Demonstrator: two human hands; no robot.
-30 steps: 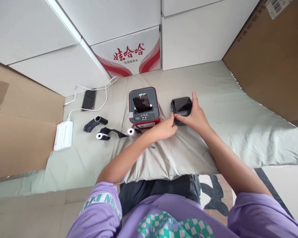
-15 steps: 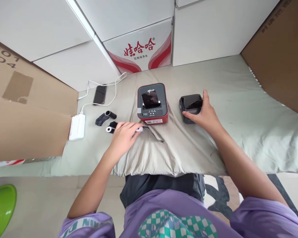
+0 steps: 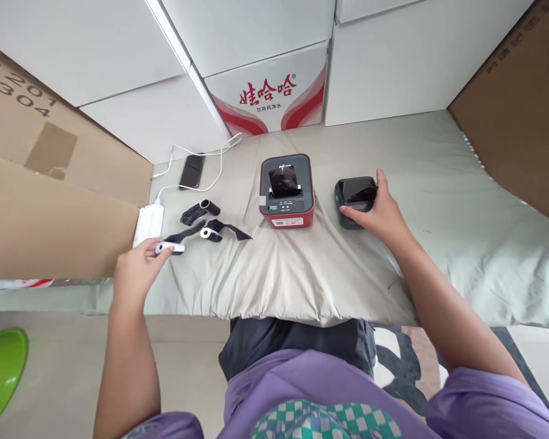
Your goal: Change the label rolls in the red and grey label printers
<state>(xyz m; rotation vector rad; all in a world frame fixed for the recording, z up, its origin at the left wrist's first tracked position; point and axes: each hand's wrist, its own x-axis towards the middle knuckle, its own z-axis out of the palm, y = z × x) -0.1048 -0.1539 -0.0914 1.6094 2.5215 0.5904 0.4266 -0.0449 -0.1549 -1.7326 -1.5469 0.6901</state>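
My right hand (image 3: 379, 213) grips the small black printer (image 3: 353, 199) from its right side, thumb along the front edge and fingers over the back. My left hand (image 3: 137, 271) is out to the left and pinches a small white paper roll (image 3: 169, 247) with a black strip trailing from it. Two more rolls lie beside it on the grey-green cloth: a white-cored one with a black tail (image 3: 213, 231) and a black one (image 3: 200, 211). A grey and red label printer (image 3: 286, 190) stands between my hands, a dark strip sticking out of its slot.
A white power bank (image 3: 148, 224) with a white cable runs to a black phone (image 3: 191, 171) at the back left. White boxes, one with red lettering (image 3: 268, 97), line the back. Cardboard sheets stand left (image 3: 36, 207) and right (image 3: 516, 122). A green object (image 3: 0, 366) sits lower left.
My left hand left the black printer, went past the red printer, picked up the small white roll and carried it far left. My right hand stayed on the black printer.
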